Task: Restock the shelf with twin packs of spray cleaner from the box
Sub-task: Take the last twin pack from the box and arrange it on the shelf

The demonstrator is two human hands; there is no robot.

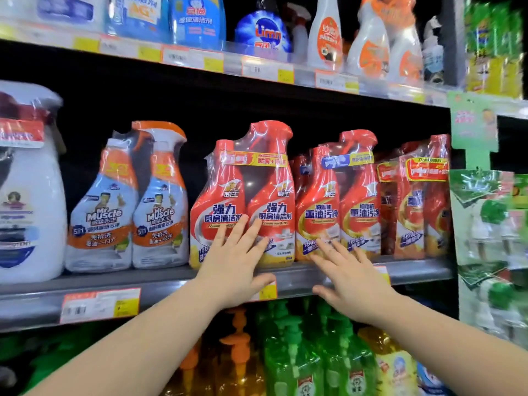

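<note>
A red twin pack of spray cleaner (245, 184) stands upright at the front of the middle shelf (177, 284), wrapped in clear film. My left hand (234, 267) lies flat against its lower front, fingers spread. To its right stands a second red twin pack (340, 195) with a blue band; the fingertips of my right hand (348, 278) touch its lower front, palm open. Neither hand grips anything. The box is out of view.
An orange-and-blue twin pack (128, 210) and a big white jug (28, 201) stand to the left. More red packs (417, 201) fill the right end. Green and orange pump bottles (291, 352) sit below. Hanging green packets (491, 224) border the right.
</note>
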